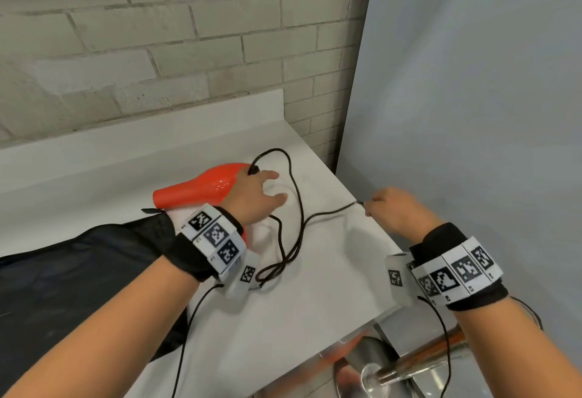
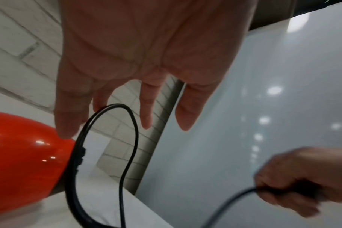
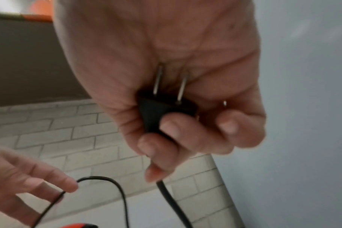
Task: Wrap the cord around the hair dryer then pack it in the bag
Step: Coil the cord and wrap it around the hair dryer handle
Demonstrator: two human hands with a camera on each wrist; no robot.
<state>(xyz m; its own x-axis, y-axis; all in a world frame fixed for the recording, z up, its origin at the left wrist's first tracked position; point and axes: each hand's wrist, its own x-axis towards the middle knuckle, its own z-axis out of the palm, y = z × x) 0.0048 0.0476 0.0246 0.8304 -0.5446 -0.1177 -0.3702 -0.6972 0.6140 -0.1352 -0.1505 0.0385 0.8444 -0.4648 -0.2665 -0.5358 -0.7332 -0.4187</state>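
A glossy red hair dryer point(image 1: 201, 186) lies on the white counter point(image 1: 308, 303), nozzle pointing left. Its black cord point(image 1: 296, 208) runs in loose loops across the counter from the dryer's rear end. My left hand point(image 1: 258, 193) hovers over the dryer's rear end, fingers straight and spread point(image 2: 142, 108), one fingertip touching the red shell point(image 2: 25, 162) beside a cord loop point(image 2: 131, 138). My right hand point(image 1: 390, 208) is near the counter's right edge and grips the black two-pin plug point(image 3: 160, 108), fingers curled round it. A black bag point(image 1: 78, 271) lies flat at the left.
A brick wall point(image 1: 157, 35) stands behind the counter, and a pale grey panel point(image 1: 472, 114) closes off the right side. Below the counter's front right corner is a shiny metal fixture point(image 1: 378, 369). Thin black wires hang from both wrist bands.
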